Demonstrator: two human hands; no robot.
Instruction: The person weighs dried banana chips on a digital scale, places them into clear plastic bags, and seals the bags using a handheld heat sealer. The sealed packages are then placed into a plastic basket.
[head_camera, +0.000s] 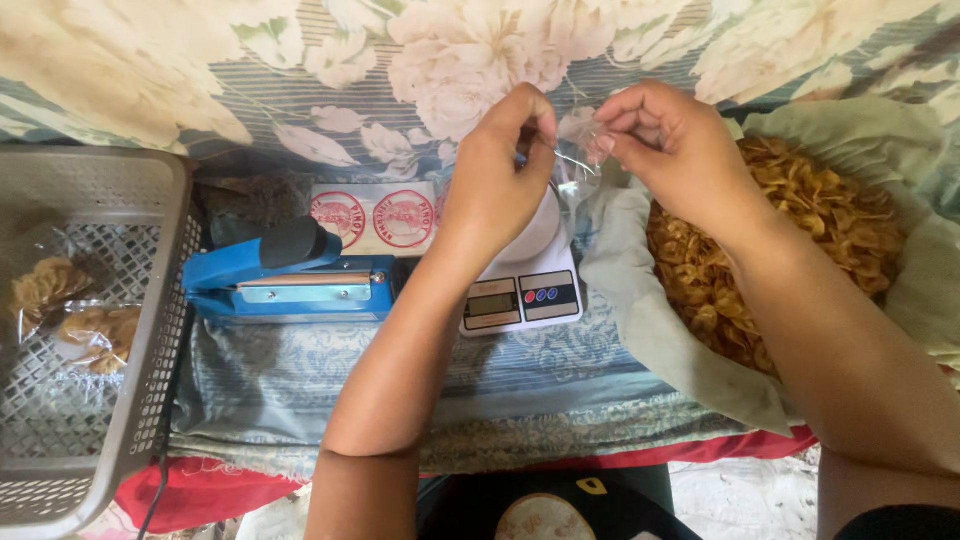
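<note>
My left hand (497, 172) and my right hand (668, 142) are raised above a small white digital scale (522, 291). Both pinch the edges of a thin clear plastic bag (578, 160) stretched between the fingertips. The bag is nearly see-through and looks empty. To the right lies a big heap of golden fried chips (780, 240) on a pale green cloth (650, 320). My right forearm crosses over that heap.
A blue heat sealer (290, 278) sits left of the scale, with a sheet of round red stickers (375, 215) behind it. A grey plastic basket (150, 330) at far left holds packed chip bags (70, 305). A floral cloth covers the surface.
</note>
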